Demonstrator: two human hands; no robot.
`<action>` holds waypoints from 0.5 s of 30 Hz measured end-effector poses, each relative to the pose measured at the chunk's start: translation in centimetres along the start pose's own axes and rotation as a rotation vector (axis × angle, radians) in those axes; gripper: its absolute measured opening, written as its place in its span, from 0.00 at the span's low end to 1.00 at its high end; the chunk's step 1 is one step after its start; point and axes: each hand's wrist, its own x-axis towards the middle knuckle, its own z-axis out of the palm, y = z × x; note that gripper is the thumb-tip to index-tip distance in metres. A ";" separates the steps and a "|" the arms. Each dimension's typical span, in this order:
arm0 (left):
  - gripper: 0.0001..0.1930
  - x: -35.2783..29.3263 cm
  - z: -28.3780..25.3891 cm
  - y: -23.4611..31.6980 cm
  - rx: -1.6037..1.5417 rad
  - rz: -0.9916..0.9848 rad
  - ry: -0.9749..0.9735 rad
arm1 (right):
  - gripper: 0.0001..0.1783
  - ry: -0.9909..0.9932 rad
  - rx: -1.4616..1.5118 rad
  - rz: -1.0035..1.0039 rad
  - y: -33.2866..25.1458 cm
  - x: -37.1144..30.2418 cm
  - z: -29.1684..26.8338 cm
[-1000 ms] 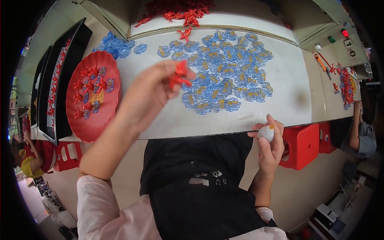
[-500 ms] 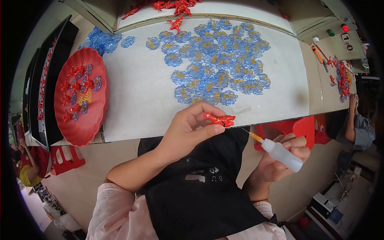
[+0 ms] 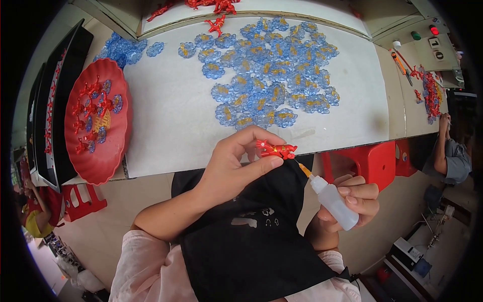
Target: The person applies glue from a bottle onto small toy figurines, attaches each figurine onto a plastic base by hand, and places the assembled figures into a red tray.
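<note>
Between the thumb and fingers of my left hand point(image 3: 242, 160) is a small red figurine point(image 3: 279, 150) with gold markings, held just past the table's front edge. My right hand point(image 3: 354, 199) grips a translucent white squeeze bottle point(image 3: 333, 202) with a thin needle tip on an orange base. The needle points up and left, its end right at the figurine's lower right end; whether they touch I cannot tell. Beyond my hands, many clear blue cloud-shaped pieces point(image 3: 261, 80) with yellow-gold centres lie on the white sheet point(image 3: 171, 100).
A red scalloped tray point(image 3: 95, 163) with figurines on blue pieces stands at left, beside a black tray point(image 3: 65, 100). More red figurines point(image 3: 216, 24) lie at the back. An orange cutter point(image 3: 400, 63) is at right, near a co-worker's arm point(image 3: 441, 146). Red stools point(image 3: 370, 163) stand below.
My right hand has moved left and tilted the bottle steeper, bringing the needle to the figurine. My left hand keeps its hold, nearly still. The view has shifted slightly.
</note>
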 end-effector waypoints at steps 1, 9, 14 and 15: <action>0.10 0.0 0.0 0.0 0.000 -0.001 0.000 | 0.25 0.000 0.000 0.001 0.0 -0.1 0.0; 0.10 -0.2 -0.2 -0.2 0.011 0.015 -0.006 | 0.25 -0.047 -0.012 0.007 0.0 -0.3 0.1; 0.10 -0.2 -0.3 -0.2 0.029 0.001 -0.006 | 0.25 -0.068 -0.040 0.018 -0.1 -0.3 0.1; 0.10 -0.2 -0.3 -0.2 0.029 -0.002 -0.006 | 0.25 -0.073 -0.053 0.017 -0.1 -0.3 0.1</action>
